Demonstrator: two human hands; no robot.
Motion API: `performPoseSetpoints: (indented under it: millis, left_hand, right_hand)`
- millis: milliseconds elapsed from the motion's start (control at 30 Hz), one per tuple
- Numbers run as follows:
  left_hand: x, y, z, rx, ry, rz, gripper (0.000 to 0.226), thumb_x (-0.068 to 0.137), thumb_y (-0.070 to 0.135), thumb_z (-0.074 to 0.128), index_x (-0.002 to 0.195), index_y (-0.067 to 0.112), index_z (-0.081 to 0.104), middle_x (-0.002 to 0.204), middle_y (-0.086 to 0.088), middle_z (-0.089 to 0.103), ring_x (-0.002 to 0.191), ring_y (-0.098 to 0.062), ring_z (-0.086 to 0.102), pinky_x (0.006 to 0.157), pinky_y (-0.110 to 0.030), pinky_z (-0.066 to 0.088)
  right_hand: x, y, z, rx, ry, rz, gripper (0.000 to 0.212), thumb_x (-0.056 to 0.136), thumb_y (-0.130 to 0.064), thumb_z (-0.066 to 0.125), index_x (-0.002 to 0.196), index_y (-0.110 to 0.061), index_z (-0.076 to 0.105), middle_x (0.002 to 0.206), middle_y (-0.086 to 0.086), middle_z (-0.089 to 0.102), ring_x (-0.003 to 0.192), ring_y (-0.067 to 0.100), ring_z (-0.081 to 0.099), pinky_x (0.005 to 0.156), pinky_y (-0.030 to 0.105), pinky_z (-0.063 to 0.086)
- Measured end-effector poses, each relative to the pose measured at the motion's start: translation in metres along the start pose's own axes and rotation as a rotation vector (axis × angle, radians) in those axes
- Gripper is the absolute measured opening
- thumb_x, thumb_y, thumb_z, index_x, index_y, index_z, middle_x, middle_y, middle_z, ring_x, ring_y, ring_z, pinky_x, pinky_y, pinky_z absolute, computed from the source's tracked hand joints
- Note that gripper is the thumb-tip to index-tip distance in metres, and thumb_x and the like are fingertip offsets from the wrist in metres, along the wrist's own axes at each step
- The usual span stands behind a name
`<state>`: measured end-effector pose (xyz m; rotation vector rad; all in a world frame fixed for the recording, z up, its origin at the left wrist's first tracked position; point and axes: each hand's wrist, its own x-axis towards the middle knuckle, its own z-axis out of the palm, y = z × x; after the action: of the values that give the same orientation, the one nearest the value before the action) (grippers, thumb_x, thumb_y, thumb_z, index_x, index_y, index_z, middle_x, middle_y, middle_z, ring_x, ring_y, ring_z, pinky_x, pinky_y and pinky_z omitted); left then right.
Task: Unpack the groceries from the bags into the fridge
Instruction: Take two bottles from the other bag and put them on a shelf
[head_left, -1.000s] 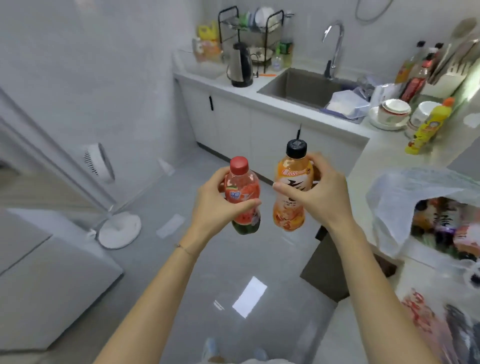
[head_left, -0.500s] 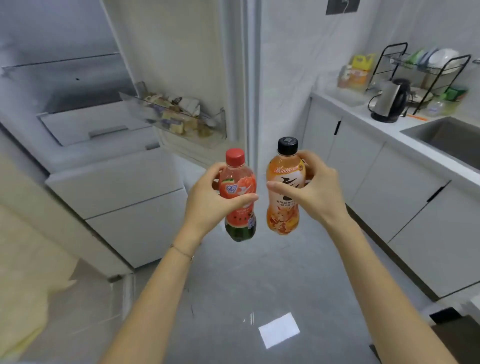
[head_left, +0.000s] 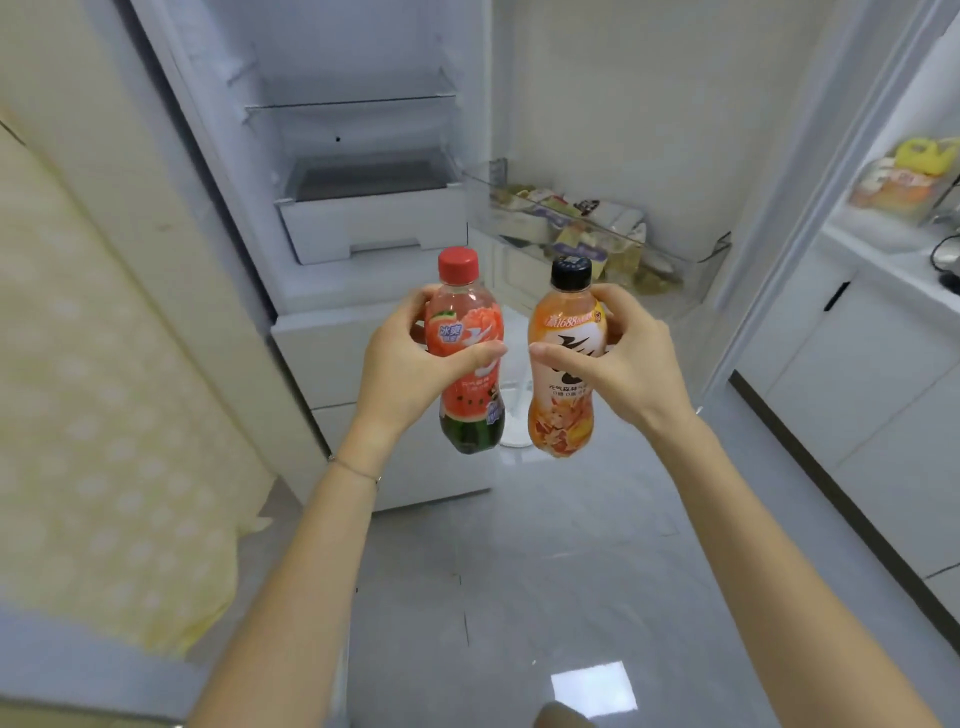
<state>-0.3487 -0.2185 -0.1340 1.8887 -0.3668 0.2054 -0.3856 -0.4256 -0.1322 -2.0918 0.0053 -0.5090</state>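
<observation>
Wrapping left fingers (head_left: 413, 306) round watermelon bottle (head_left: 470, 410), right fingers (head_left: 615, 304) round orange bottle (head_left: 561, 415).

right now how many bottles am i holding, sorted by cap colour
red-capped bottle: 1, held in the left hand
black-capped bottle: 1, held in the right hand
total: 2

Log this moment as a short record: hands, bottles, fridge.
left hand: grips red-cap bottle, upright
right hand: grips black-cap bottle, upright
bottles: side by side, not touching, held in the air in front of the fridge
fridge: door open; glass shelf above a white drawer
door bin: holds packets
step left: both bottles not yet in the fridge
</observation>
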Motion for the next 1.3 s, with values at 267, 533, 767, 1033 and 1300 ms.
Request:
performPoseSetpoints:
  millis: [267,533,767,1033,1300]
  left_hand:
    - [0.062,-0.04,-0.073,-0.006,0.145,-0.031,0.054,0.071,0.035,0.082,0.113,0.034,0.05,0.104,0.024,0.059,0.094,0.005,0.062,0.072,-0.01,0.051]
    - [0.158,-0.067,-0.115,0.056,0.233,-0.029,0.06,0.069,0.037,0.083,0.121,0.026,0.054,0.114,0.012,0.063,0.104,-0.009,0.062,0.083,-0.023,0.053]
    - [0.239,-0.068,-0.134,0.059,0.305,0.008,0.057,0.074,0.029,0.081,0.124,0.024,0.054,0.116,0.009,0.064,0.104,-0.008,0.062,0.084,-0.021,0.052]
    - [0.319,-0.081,-0.154,-0.006,0.415,0.034,0.048,0.078,0.025,0.079,0.118,0.03,0.053,0.103,0.023,0.06,0.089,0.013,0.06,0.066,-0.005,0.048]
    - [0.4,-0.102,-0.188,-0.078,0.481,0.112,0.055,0.075,0.026,0.081,0.122,0.029,0.05,0.114,0.016,0.061,0.104,-0.004,0.061,0.079,-0.015,0.05]
  right_hand:
    - [0.081,-0.026,0.084,0.098,-0.088,-0.042,0.061,0.061,-0.049,0.084,0.113,-0.036,0.054,0.099,-0.019,0.067,0.088,0.001,0.066,0.078,0.03,0.058]
    - [0.189,-0.038,0.147,0.26,-0.14,-0.119,0.055,0.065,-0.041,0.085,0.113,-0.035,0.058,0.096,-0.018,0.068,0.086,-0.001,0.066,0.072,0.024,0.057]
    - [0.28,-0.053,0.178,0.304,-0.203,-0.197,0.054,0.067,-0.043,0.084,0.114,-0.031,0.061,0.097,-0.016,0.069,0.088,-0.001,0.066,0.077,0.026,0.057]
    - [0.358,-0.063,0.214,0.347,-0.126,-0.226,0.057,0.062,-0.048,0.082,0.113,-0.032,0.062,0.096,-0.015,0.07,0.091,0.004,0.067,0.084,0.041,0.057]
    - [0.429,-0.077,0.247,0.418,-0.031,-0.237,0.041,0.069,-0.03,0.084,0.103,-0.035,0.062,0.093,-0.013,0.071,0.089,0.006,0.068,0.083,0.043,0.057]
